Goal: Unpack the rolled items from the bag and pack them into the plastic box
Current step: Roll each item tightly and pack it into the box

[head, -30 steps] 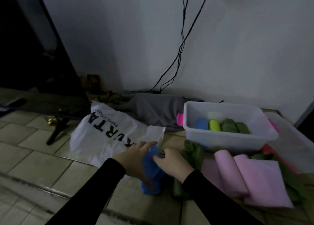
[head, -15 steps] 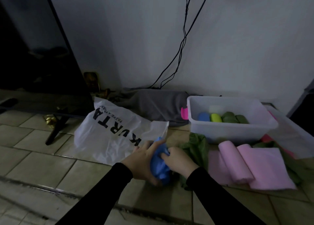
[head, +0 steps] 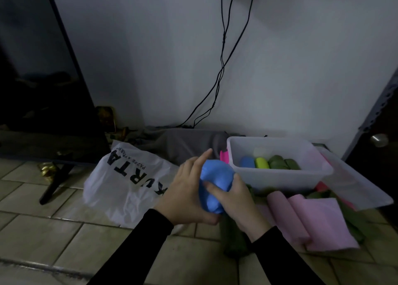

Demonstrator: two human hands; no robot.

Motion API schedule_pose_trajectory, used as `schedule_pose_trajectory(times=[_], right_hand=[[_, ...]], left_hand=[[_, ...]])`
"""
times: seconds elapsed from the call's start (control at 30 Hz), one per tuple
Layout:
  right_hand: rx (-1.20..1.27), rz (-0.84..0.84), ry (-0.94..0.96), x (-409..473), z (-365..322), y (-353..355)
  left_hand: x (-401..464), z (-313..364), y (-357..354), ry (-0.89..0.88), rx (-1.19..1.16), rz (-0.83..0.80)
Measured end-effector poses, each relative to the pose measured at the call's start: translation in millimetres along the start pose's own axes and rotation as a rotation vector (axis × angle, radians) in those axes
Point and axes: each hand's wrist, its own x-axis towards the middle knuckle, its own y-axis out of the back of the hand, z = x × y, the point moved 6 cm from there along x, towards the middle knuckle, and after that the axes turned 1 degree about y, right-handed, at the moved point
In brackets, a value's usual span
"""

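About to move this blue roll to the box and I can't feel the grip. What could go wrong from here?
1. The blue roll looks soft and bunched between the left hand and right hand; it may unroll on the way.
2. The box already holds a row of rolls; dropping it on them could upset the row.

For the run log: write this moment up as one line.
stage: packing | hands: left hand and right hand grip blue roll | position: beside plastic box, not inside | box: blue, yellow, green rolls
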Motion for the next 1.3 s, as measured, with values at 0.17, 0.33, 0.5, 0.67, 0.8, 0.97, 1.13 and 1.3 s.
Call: schedule_pose_trajectory(times=[0.17, 0.33, 0.5, 0.67, 0.8, 0.97, 1.13, 1.3], right_hand=[[0.402, 0.049, -0.114, -2.5, -2.3, 17.6], [0.761, -0.087, -0.244, -11.7, -5.6, 24.4], [0.61, 0.105, -0.139, -11.5, -10.3, 43.0], [0.426, 0.248, 0.007, -11.6, -17.9, 65.6], [0.389, 0.352, 0.021, -3.1, -29.6, 94.6], [0.197, 0.464, 0.163, 4.1, -47.8, 121.8], [0.12, 0.501, 0.175, 14.3, -42.4, 136.9], [0.087, 0.517, 0.112, 27.4, -27.2, 139.3]], left_hand=[[5.8, 2.1, 1.1, 0.016, -0.334, 0.051], [17.6, 22.7, -4.4, -0.06, -0.46, 0.016], [32.4, 33.4, 0.6, -0.138, -0.423, 0.071], [41.3, 28.8, 2.1, -0.166, -0.274, 0.124], [40.3, 28.1, -7.7, -0.153, -0.071, 0.049], [42.1, 23.3, -4.8, -0.151, 0.008, 0.021], [48.8, 34.1, 15.8, -0.14, -0.093, 0.09], [51.6, 49.6, 18.4, -0.154, -0.108, 0.136]])
